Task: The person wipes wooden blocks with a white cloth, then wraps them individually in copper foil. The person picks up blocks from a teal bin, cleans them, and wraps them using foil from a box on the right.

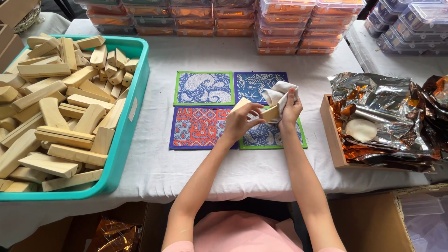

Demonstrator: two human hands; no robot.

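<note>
My left hand (242, 121) grips a small pale wooden block (269, 113) over the patterned cloth mats (205, 88). My right hand (290, 109) holds a white cloth (278, 92) pressed against the end of that block. Both hands meet above the lower right mat (266, 137), which they partly hide. The mats are blue, green-edged and red, laid in a two-by-two square on the white tablecloth (210, 168).
A teal tub (133, 98) heaped with several wooden blocks fills the left. A wooden tray (332, 135) with crumpled foil and a white round pad (360, 129) sits at the right. Stacked plastic lidded boxes (284, 23) line the back. A cardboard box (373, 219) stands below right.
</note>
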